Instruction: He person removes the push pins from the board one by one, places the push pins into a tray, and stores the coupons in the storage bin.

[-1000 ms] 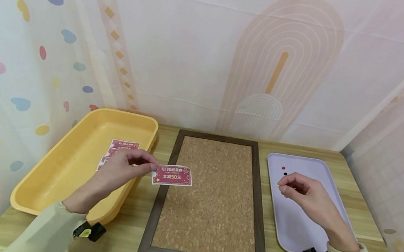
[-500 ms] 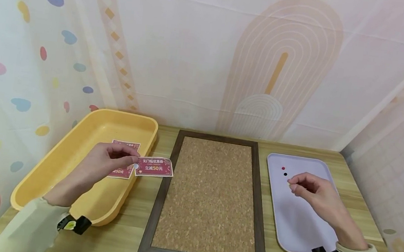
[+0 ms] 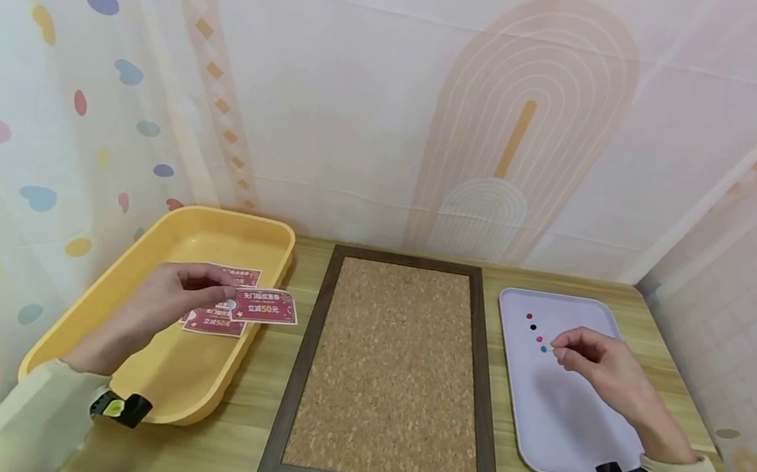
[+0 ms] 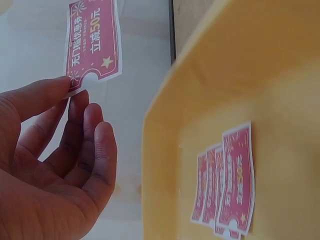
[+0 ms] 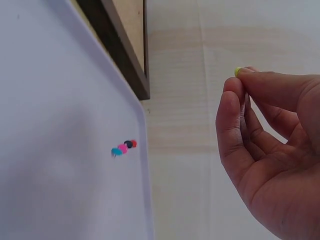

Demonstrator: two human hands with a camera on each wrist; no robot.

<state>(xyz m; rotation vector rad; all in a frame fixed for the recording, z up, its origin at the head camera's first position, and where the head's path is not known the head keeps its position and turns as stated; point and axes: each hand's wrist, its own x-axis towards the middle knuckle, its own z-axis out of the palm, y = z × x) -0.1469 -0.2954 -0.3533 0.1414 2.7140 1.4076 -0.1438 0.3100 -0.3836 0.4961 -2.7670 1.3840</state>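
Note:
My left hand (image 3: 167, 298) pinches a pink coupon (image 3: 265, 306) by its left end, over the right side of the yellow tub (image 3: 150, 366). Several more coupons (image 4: 237, 180) lie overlapping inside that tub. On the other side, my right hand (image 3: 603, 367) holds a small yellow thumbtack (image 5: 238, 71) between thumb and fingertips, above the lilac tray (image 3: 557, 447). Its pin is hidden by the fingers. Red, black, pink and blue thumbtacks (image 5: 122, 148) lie in a row on the tray. Between the hands lies a framed cork board (image 3: 398, 376).
The wooden table (image 3: 239, 437) carries the tub, board and tray side by side. Behind them hangs a patterned curtain (image 3: 336, 108), with more curtain along both sides.
My left hand has drawn the coupon leftward and slightly up, from over the board's edge to over the tub. My right hand has shifted a little right, uncovering the pink and blue thumbtacks.

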